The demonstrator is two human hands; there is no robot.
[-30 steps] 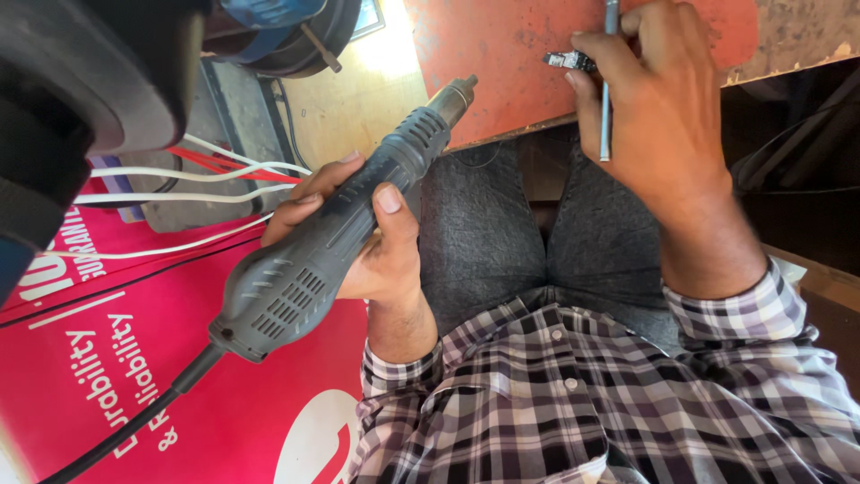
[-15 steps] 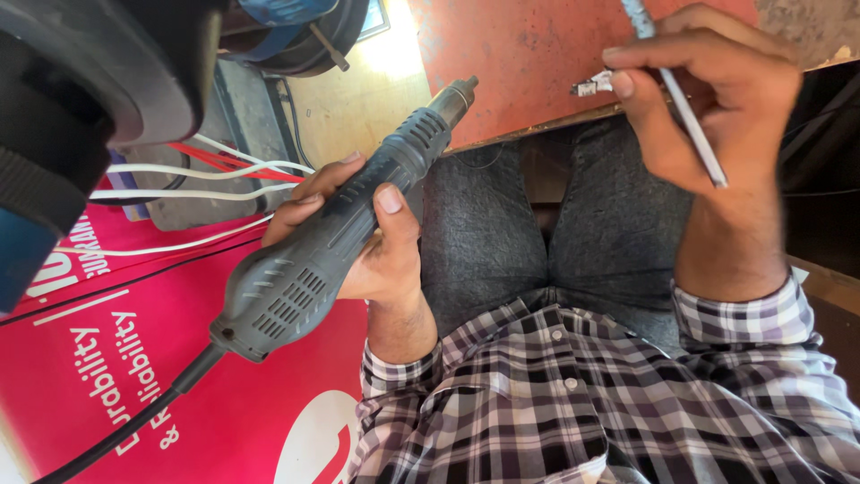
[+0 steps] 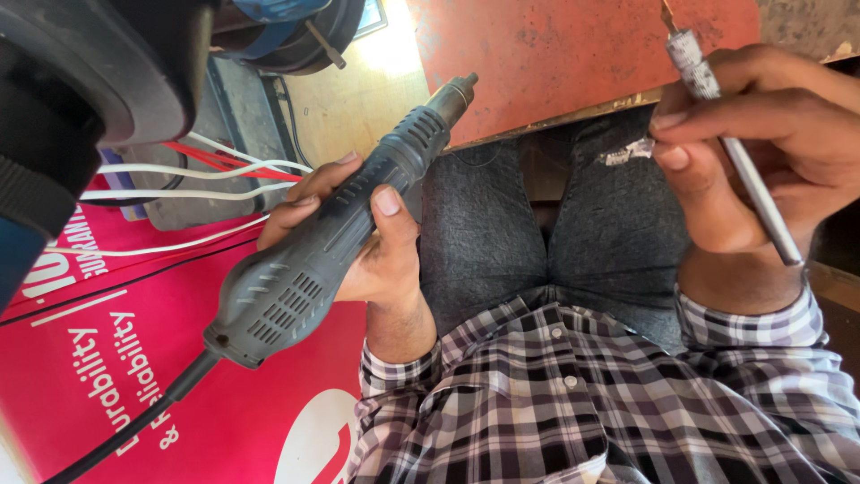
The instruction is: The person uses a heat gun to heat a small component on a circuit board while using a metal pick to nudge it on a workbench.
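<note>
Presently: left hand (image 3: pixel 358 237) fingers gripping grey rotary tool (image 3: pixel 331 237); right hand (image 3: pixel 761 170) fingers pinching thin metal rod (image 3: pixel 739 161).

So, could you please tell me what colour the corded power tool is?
The power tool is dark grey, in the head view.

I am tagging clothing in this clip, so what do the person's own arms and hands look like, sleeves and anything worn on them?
Both hands, the left hand and the right hand, are bare: no gloves, and no rings or watch show. Each arm wears a long checked sleeve in black, white and grey, the left sleeve and the right sleeve both ending in a cuff at the wrist.
</note>
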